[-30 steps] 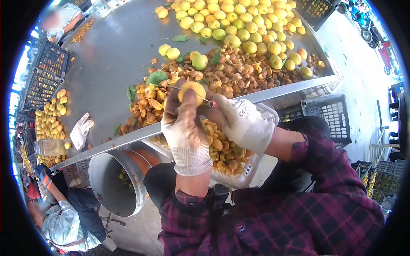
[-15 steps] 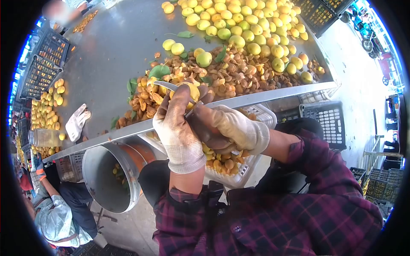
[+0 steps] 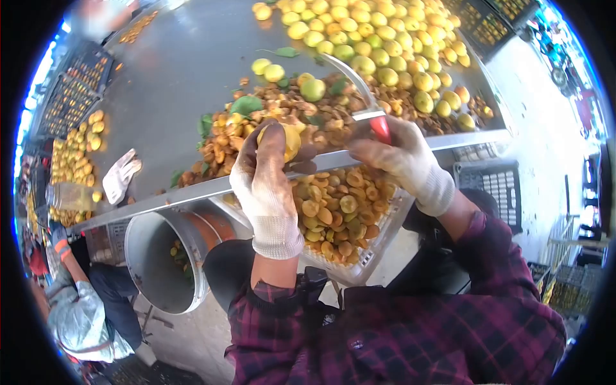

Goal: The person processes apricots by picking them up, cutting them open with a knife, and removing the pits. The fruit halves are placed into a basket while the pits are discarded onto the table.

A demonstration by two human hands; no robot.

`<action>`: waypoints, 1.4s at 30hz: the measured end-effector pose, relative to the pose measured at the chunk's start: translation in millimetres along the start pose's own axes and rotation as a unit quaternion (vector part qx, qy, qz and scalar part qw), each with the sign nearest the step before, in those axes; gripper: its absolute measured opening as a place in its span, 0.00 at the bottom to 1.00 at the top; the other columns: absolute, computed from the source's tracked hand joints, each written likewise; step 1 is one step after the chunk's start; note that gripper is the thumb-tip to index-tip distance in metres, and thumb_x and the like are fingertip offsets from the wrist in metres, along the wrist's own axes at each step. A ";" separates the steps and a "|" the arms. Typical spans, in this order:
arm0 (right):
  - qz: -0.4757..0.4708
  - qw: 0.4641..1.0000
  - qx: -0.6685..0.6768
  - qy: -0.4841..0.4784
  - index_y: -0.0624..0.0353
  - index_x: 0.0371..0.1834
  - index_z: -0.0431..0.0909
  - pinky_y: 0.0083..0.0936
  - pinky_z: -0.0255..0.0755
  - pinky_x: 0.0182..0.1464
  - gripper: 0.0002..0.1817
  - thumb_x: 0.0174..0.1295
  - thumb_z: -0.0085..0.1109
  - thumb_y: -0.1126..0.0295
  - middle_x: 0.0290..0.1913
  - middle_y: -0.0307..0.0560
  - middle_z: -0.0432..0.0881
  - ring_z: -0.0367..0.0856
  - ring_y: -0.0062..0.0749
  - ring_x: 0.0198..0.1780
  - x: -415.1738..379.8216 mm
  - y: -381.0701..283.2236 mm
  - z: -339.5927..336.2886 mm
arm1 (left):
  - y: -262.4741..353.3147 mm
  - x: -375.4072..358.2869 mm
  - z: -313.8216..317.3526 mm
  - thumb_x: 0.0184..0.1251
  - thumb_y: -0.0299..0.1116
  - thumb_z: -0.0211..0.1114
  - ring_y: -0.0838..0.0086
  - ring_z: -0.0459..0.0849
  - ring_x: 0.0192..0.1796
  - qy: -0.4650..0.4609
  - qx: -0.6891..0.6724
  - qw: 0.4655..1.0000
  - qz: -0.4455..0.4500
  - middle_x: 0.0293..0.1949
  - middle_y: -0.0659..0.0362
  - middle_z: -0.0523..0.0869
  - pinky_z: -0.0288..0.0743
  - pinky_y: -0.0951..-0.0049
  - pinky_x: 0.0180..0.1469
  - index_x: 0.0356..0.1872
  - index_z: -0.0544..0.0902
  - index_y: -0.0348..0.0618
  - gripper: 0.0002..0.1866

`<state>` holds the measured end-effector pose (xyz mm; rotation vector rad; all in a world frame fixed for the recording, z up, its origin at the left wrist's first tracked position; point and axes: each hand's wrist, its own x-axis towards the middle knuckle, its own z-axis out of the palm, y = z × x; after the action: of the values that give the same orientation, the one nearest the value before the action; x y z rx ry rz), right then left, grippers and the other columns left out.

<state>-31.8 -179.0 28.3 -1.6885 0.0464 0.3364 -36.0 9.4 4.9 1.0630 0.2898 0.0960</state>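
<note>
My left hand, in a stained white glove, closes its fingers round a yellow apricot at the table's front edge. My gloved right hand grips a curved knife by its red handle, apart from the fruit, its blade pointing up and left. Beyond both hands lies a heap of brown apricot pits and scraps, with green leaves among them. Whole yellow-green apricots are piled behind it. Beneath the table edge, a white crate holds halved apricots.
The metal table has a raised rim. A large metal bucket lies tilted at the left below it. On the table's left are a white glove, a clear jar and more apricots. A co-worker sits at the lower left.
My right hand has moved right and up, away from the left, and the knife's blade has left the apricot. The crate of halves is less covered. My left hand keeps the apricot.
</note>
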 end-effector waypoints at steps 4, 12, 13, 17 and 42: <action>-0.115 0.982 -0.147 -0.005 0.66 0.46 0.81 0.27 0.77 0.43 0.19 0.57 0.71 0.64 0.34 0.48 0.86 0.82 0.20 0.37 4.1 -1.5 5.0 | -14.7 -14.6 17.6 0.71 0.40 0.66 0.77 0.81 0.34 -0.053 0.094 0.994 0.009 0.36 0.59 0.83 0.75 0.80 0.35 0.58 0.77 0.30 0.24; -0.248 0.940 -0.234 0.035 0.65 0.50 0.77 0.38 0.78 0.40 0.18 0.58 0.62 0.68 0.33 0.60 0.83 0.85 0.55 0.40 -0.7 20.7 22.5 | -26.5 -21.1 14.8 0.75 0.34 0.58 0.85 0.72 0.31 -0.117 0.242 0.957 0.111 0.33 0.61 0.82 0.69 0.82 0.33 0.58 0.77 0.30 0.18; -0.204 0.957 -0.207 0.017 0.66 0.48 0.78 0.38 0.78 0.40 0.17 0.59 0.63 0.67 0.33 0.60 0.83 0.85 0.55 0.40 -0.2 15.0 22.1 | -27.9 -19.6 14.4 0.75 0.33 0.58 0.85 0.72 0.30 -0.119 0.276 0.941 0.156 0.32 0.62 0.82 0.68 0.83 0.32 0.58 0.77 0.30 0.18; 0.031 0.983 0.177 -0.047 0.66 0.37 0.79 0.25 0.72 0.29 0.10 0.61 0.61 0.68 0.25 0.45 0.82 0.82 0.34 0.26 4.2 4.4 19.0 | -14.7 -26.8 20.1 0.74 0.32 0.58 0.85 0.74 0.26 -0.089 0.169 0.980 0.059 0.30 0.61 0.82 0.67 0.84 0.28 0.59 0.77 0.29 0.19; -0.113 0.984 -0.141 -0.005 0.65 0.44 0.79 0.31 0.77 0.45 0.20 0.48 0.68 0.69 0.35 0.58 0.84 0.87 0.40 0.40 -0.7 7.5 -1.6 | -42.2 -23.4 3.2 0.64 0.22 0.59 0.53 0.87 0.51 -0.182 0.369 0.878 0.245 0.50 0.43 0.87 0.77 0.66 0.56 0.56 0.81 0.34 0.18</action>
<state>-33.9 -181.8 21.5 -1.9495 -0.2077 0.1873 -60.1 -18.8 -26.0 1.8727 -0.3308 0.2480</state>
